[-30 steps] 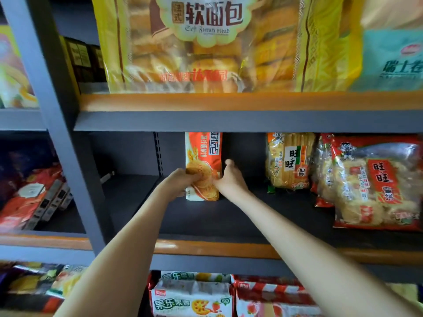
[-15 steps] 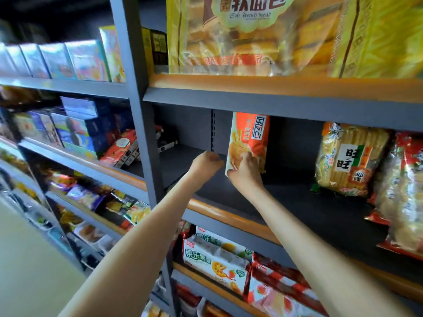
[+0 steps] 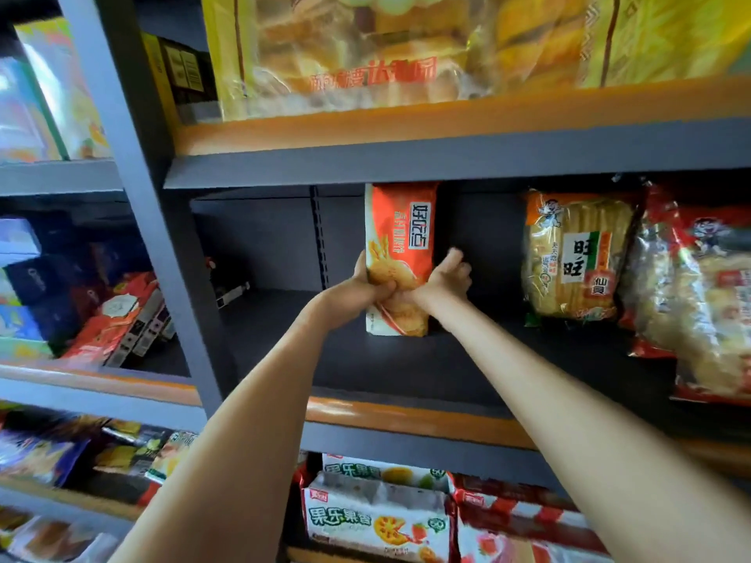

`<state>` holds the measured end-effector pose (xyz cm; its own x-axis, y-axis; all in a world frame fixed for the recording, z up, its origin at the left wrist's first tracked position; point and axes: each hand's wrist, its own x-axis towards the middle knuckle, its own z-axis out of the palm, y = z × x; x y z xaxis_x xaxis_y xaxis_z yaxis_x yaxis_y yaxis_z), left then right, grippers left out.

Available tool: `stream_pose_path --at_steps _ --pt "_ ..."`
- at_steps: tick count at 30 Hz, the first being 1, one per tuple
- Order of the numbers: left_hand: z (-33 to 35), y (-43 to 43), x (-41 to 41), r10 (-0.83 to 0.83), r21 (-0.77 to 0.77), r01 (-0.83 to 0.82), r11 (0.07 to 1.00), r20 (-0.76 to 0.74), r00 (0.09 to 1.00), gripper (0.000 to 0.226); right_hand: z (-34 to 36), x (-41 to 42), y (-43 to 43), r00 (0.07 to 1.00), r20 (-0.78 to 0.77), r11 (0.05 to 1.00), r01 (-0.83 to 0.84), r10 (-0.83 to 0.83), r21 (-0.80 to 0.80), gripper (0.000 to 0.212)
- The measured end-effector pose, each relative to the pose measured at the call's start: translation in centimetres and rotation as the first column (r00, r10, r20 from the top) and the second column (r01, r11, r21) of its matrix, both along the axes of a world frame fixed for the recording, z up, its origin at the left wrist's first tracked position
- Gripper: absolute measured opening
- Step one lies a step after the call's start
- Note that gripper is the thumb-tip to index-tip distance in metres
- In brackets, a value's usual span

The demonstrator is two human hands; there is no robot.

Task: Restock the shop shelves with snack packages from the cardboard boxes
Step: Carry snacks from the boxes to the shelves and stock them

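Left hand (image 3: pixel 357 290) is back on the orange cracker pack (image 3: pixel 400 253); both grips now pinch it upright, right hand (image 3: pixel 441 284) opposite. Placement on the shelf (image 3: pixel 406 371) nearly done.

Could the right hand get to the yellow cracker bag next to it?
Probably yes. The right hand is busy on the orange packet now, but only bare shelf lies between it and the yellow bag.
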<state>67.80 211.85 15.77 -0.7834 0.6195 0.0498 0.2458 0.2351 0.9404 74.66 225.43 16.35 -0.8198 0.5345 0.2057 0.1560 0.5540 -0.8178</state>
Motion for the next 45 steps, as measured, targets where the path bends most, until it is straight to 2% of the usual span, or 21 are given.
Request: stream_pose_path --at_steps 1,3,5,8,12,15,18,20,22,24,27,30,33,36,38,40,45 --pt "0.0 0.2 -0.6 -0.026 -0.016 0.026 1.0 0.005 1.0 0.067 -0.1 0.0 0.6 0.993 0.044 0.993 -0.105 0.107 -0.047 0.105" --pt "0.4 0.6 -1.2 -0.065 -0.108 0.061 0.992 -0.029 0.997 0.075 -0.6 0.2 1.3 0.947 0.013 0.943 -0.317 0.32 -0.104 0.084" --pt "0.6 1.0 -1.8 -0.089 -0.157 0.077 0.985 -0.069 0.994 0.084 -1.1 0.7 1.5 0.936 -0.041 0.931 -0.352 0.35 -0.097 0.069" --pt "0.1 1.9 -1.8 -0.063 -0.143 0.042 0.989 -0.148 0.987 0.09 -1.0 0.9 2.0 0.956 -0.013 0.948 -0.291 0.292 -0.126 0.076" --pt "-0.6 4.6 -0.5 -0.073 -0.066 0.064 0.996 -0.157 0.985 0.099 -1.2 1.4 3.5 0.99 0.063 0.989 -0.125 0.13 -0.072 0.082" --pt "-0.8 6.8 0.3 -0.105 -0.004 0.105 0.994 -0.107 0.989 0.106 -1.2 2.7 4.4 0.998 0.004 0.994 0.064 -0.065 0.092 0.076" --pt "-0.8 8.8 1.0 -0.16 0.009 0.161 0.987 -0.055 0.986 0.109 -0.9 3.9 4.9 0.962 -0.159 0.914 0.261 -0.221 0.311 0.088" --pt "-0.8 9.7 1.5 -0.192 0.067 0.192 0.979 -0.016 0.981 0.1 -0.9 4.6 5.5 0.939 -0.22 0.863 0.332 -0.265 0.381 0.096" --pt "-0.5 10.6 2.2 -0.208 0.173 0.199 0.965 0.038 0.977 0.081 -0.9 5.2 6.3 0.925 -0.244 0.824 0.373 -0.292 0.427 0.098" --pt "-0.4 11.2 2.7 -0.19 0.255 0.172 0.951 0.048 0.981 0.064 -0.8 5.7 7.2 0.932 -0.224 0.806 0.359 -0.285 0.471 0.096" --pt "-0.4 11.5 3.2 -0.194 0.3 0.176 0.938 0.031 0.981 0.054 -0.7 6.2 7.7 0.944 -0.185 0.769 0.329 -0.272 0.547 0.094" --pt "-0.5 11.4 3.2 -0.196 0.278 0.186 0.942 0.008 0.981 0.053 -0.6 6.2 7.6 0.953 -0.164 0.766 0.304 -0.256 0.567 0.09" --pt "-0.2 11.5 3.8 -0.037 0.204 0.047 0.978 -0.055 0.998 0.052 -0.9 6.2 7.4 0.944 -0.181 0.744 0.329 -0.276 0.581 0.089" --pt "-0.2 11.7 5.0 0.186 0.028 -0.184 0.982 -0.225 0.956 0.045 -1.6 6.3 7.3 0.901 -0.351 0.578 0.433 -0.256 0.691 0.085" --pt "-0.3 11.7 5.5 0.236 -0.065 -0.27 0.961 -0.326 0.916 0.031 -1.8 6.7 7.3 0.953 -0.237 0.575 0.301 -0.187 0.761 0.085" --pt "-0.4 11.4 5.9 0.262 -0.087 -0.311 0.947 -0.354 0.898 0.022 -1.9 7.1 7.7 0.992 -0.052 0.601 0.11 -0.113 0.792 0.097" --pt "-0.4 11.0 6.7 0.323 -0.097 -0.376 0.922 -0.342 0.882 0.012 -1.1 7.9 8.5 0.997 0.074 0.552 -0.042 -0.037 0.833 0.109"
